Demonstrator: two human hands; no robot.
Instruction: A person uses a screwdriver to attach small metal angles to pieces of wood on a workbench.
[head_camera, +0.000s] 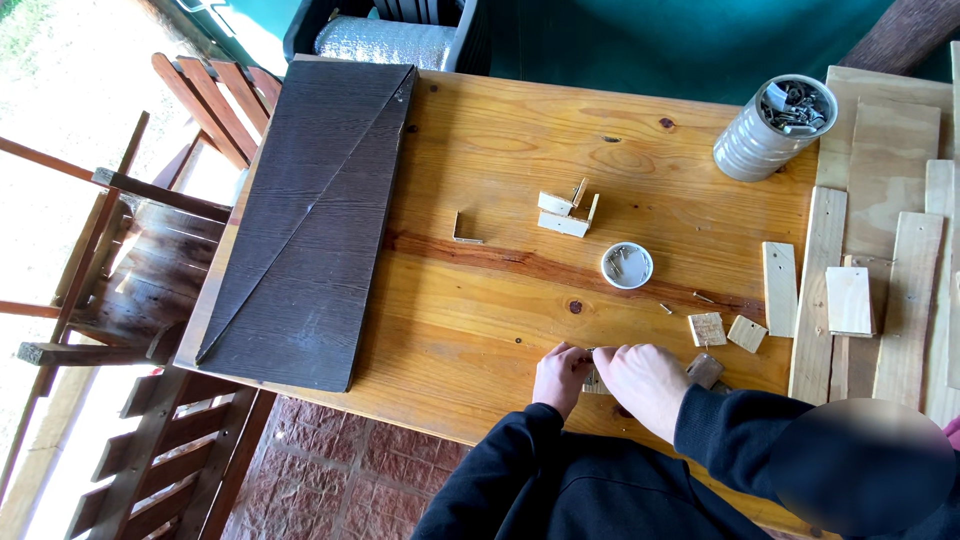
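I see both fists knuckles-up at the table (480, 330) edge, left hand (560, 376) and right hand (645, 385) pinching a small wood piece (594, 381).

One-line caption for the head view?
Both hands, left hand and right hand, pinch a small wooden piece on a wooden table beside a dark board.

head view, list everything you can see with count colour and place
wooden table: 1, orange-brown, centre
dark board: 1, dark brown, table's left side
ribbed jar: 1, grey-white, top right, holds metal bits
small round dish: 1, white, mid table
L-shaped wood pieces: about 3, pale, above the dish
small wood squares: 2, pale, right of the hands
planks: several, pale, right edge
wooden chairs: at least 2, reddish, left of table
left hand: 1, near edge, on a small wood piece
right hand: 1, beside the left, on same piece
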